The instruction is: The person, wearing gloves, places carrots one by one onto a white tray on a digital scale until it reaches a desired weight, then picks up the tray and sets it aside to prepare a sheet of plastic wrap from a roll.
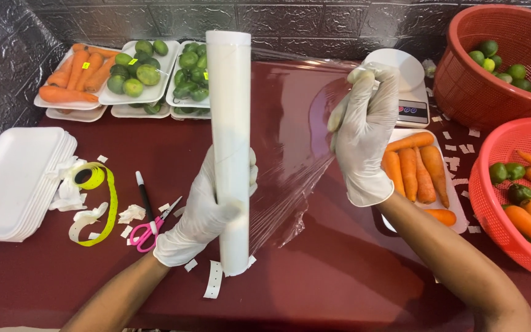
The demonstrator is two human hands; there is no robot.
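My left hand (207, 209), in a white glove, grips a long white roll of cling film (230, 110) held upright over a dark red table (314, 270). A clear sheet of film (293, 147) stretches from the roll to my gloved right hand (364, 138), which pinches its free edge. Just right of that hand lies a white foam tray of carrots (422, 169).
Wrapped trays of carrots (72, 77) and limes (139, 67) sit at the back left, a stack of foam trays (16, 181) at left. Pink scissors (149, 230), a black pen (144, 193), yellow label roll (93, 178), white scale (407, 86), two red baskets (499, 61) of produce.
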